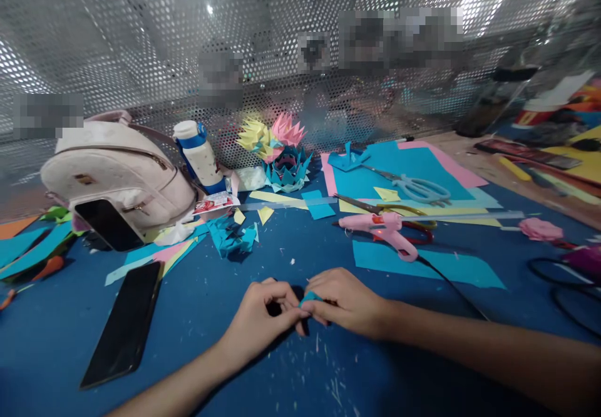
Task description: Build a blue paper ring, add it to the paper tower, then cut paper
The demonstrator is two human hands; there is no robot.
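Note:
Both hands meet low on the blue table (197, 317), pinching one small piece of blue paper (310, 297) between their fingertips. My left hand (265, 314) is curled, its thumb and fingers pressed on the paper's left end. My right hand (345, 301) is closed over the right end. Just beyond the hands lie a crumpled blue folded paper shape (231, 236) and a pink glue gun (387, 229) with its black cord trailing right.
A black phone (124, 323) lies at the left. A pale backpack (117, 176) with another phone leaning on it, a white bottle (200, 154), folded paper flowers (279, 151), blue scissors (416, 186), coloured paper sheets (425, 267) and a perforated metal wall (141, 41) stand behind.

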